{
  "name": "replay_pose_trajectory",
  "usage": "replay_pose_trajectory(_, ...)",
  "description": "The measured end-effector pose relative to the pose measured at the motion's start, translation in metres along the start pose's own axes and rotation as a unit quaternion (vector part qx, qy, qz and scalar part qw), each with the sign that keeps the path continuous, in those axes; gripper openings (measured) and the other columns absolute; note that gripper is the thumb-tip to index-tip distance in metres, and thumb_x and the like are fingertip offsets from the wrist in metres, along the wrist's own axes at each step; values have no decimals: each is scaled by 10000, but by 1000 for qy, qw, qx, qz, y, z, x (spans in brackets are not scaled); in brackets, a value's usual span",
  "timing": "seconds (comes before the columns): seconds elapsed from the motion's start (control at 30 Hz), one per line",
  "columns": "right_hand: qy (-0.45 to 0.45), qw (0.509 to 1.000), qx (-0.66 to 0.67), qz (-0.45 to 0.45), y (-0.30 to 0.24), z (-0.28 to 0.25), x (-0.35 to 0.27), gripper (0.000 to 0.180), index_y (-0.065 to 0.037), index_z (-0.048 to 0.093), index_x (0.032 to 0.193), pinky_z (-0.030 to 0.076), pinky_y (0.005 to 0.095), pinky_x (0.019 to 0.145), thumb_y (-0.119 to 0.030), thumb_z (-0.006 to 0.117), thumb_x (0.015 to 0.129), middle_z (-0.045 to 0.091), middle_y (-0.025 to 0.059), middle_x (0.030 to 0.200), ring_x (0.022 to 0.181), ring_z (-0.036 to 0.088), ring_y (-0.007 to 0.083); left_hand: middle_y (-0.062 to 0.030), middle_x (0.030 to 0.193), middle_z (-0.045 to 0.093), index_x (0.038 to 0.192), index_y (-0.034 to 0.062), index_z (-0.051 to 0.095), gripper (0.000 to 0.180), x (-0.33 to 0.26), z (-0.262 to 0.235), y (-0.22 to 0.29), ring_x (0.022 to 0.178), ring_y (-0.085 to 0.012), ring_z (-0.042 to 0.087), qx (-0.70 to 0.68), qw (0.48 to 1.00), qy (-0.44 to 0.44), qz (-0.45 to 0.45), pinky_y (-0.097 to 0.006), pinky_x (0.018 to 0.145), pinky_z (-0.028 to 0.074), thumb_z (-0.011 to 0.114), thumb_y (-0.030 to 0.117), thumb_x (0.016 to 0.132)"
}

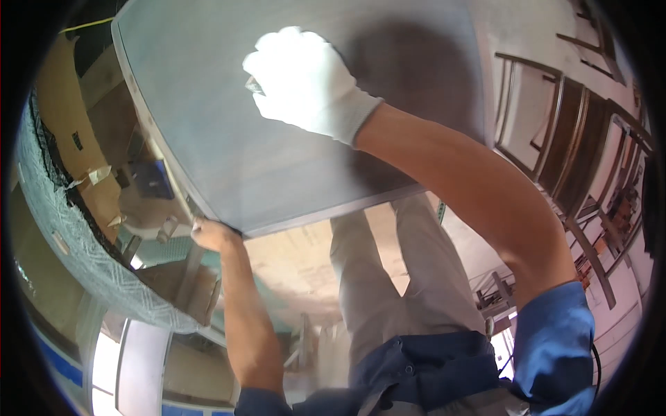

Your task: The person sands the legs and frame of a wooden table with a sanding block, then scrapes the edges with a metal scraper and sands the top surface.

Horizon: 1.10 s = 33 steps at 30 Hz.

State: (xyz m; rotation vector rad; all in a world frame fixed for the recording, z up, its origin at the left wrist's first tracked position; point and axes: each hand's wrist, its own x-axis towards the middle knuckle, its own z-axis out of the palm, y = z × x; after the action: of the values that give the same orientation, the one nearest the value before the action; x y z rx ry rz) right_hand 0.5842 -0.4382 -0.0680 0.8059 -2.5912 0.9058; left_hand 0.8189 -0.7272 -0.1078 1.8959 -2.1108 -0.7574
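Note:
A large grey flat panel (201,90) with a paler rim fills the upper middle of the view. At its near left corner my bare left hand (214,234) is closed on the panel's edge. My right hand (298,80), in a white knitted glove, is over the panel's upper middle with its fingers curled. A small shiny bit of something pokes out beside the thumb; the glove hides the rest, so I cannot make out what it is. The arm casts a dark shadow on the panel to the right.
Dark metal frames (562,139) stand along the right side. To the left is a long curved piece covered in pale patterned fabric (90,267), with brown cardboard (62,118) beside it. My legs are just below the panel's near edge. A yellow cord (87,25) runs at the upper left.

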Motion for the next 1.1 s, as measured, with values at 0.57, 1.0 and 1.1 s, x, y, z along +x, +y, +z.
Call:
replay_pose_trajectory(0.57, -155, 969, -184, 60, -42, 16, 9, 197, -122, 668, 854, 532, 389, 650, -306, 714, 799, 613, 70, 805, 732, 625, 266, -275, 1124, 670, 1173, -156, 557, 437, -13, 8, 25, 936, -355, 658, -24, 999, -22, -2, -441, 858, 543, 504, 266, 1072)
replay_pose_trajectory(1.0, -139, 966, -146, 163, -73, 43, 8, 135, -154, 721, 847, 542, 391, 678, -259, 640, 873, 667, 52, 828, 727, 654, 227, -306, 1163, 648, 1195, -171, 539, 456, -12, 9, 13, 975, -384, 664, -2, 999, -27, -20, -482, 849, 544, 499, 260, 1051)
replay_pose_trajectory(1.1, -134, 948, -37, 288, 0, -63, -28, 155, -135, 721, 855, 546, 377, 643, -272, 649, 871, 675, 81, 850, 735, 670, 237, -308, 1168, 647, 1193, -170, 540, 448, -5, 0, 18, 976, -383, 664, -35, 998, -29, -40, -477, 851, 544, 500, 251, 1046)
